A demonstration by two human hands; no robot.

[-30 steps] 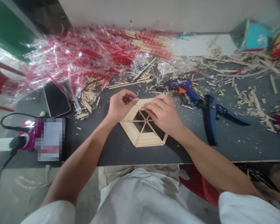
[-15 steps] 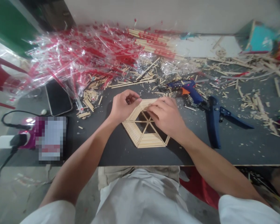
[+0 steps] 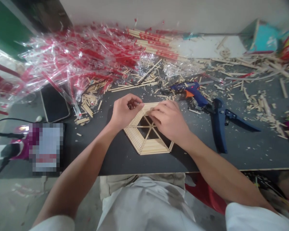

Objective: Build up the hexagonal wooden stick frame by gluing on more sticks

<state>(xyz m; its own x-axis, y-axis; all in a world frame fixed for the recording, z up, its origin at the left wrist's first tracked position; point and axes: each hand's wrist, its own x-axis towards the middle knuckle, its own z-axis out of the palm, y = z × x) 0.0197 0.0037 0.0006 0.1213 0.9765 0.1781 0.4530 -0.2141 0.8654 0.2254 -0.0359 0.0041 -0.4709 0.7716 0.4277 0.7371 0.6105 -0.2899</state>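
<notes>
A hexagonal frame of thin wooden sticks [image 3: 154, 147] lies flat on the dark table, with crossing spokes and rows of sticks filling several of its sections. At its upper left edge is my left hand [image 3: 124, 112], its fingers curled and the thumb beside the frame's upper corner. My right hand [image 3: 172, 120] lies over the upper right part, fingers bent and drawn together at the top row of sticks. Whatever sits between the fingertips of either hand is too small or hidden to make out. My right hand covers the frame's right side.
A blue glue gun [image 3: 199, 95] and a blue hand cutter [image 3: 219, 128] lie to the right. Red and clear wrappers [image 3: 69, 61] heap up behind, near bundled sticks [image 3: 159, 48]. Two phones, one dark [image 3: 55, 104], one lit [image 3: 48, 144], lie left beside cables. Stick offcuts [image 3: 88, 104] are scattered about.
The view has shifted slightly, so most things on the table sit a little further left. Both hands keep nearly the same pose at the frame's top.
</notes>
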